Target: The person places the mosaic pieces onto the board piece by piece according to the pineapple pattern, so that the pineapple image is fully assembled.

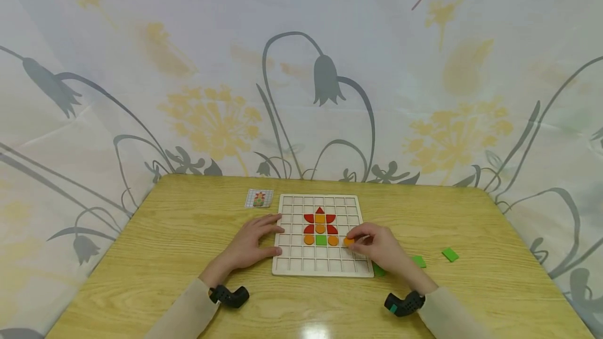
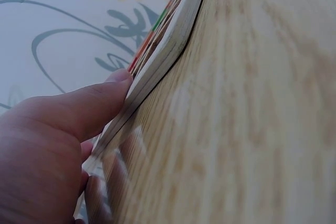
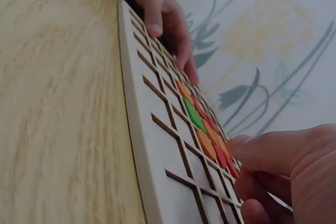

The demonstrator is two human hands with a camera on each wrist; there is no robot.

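Note:
A white grid board point(image 1: 293, 264) lies on the table with a pattern of flat pieces in its cells. Red pieces point(image 1: 309, 218), an orange square point(image 1: 320, 219), orange discs point(image 1: 333, 240) and a green square point(image 1: 321, 240) form it. My left hand point(image 1: 252, 242) rests at the board's left edge, fingers spread, thumb point(image 2: 113, 90) against the rim. Over the right part of the board, my right hand point(image 1: 379, 247) pinches an orange disc point(image 1: 348, 241) between thumb and fingertips. In the right wrist view that disc is mostly hidden behind the thumb.
A small pattern card point(image 1: 259, 199) lies beyond the left hand, beside the board's far left corner. Loose green squares point(image 1: 450, 254) are on the table to the right, one partly under the right hand. A patterned cloth point(image 1: 301, 119) hangs behind the table.

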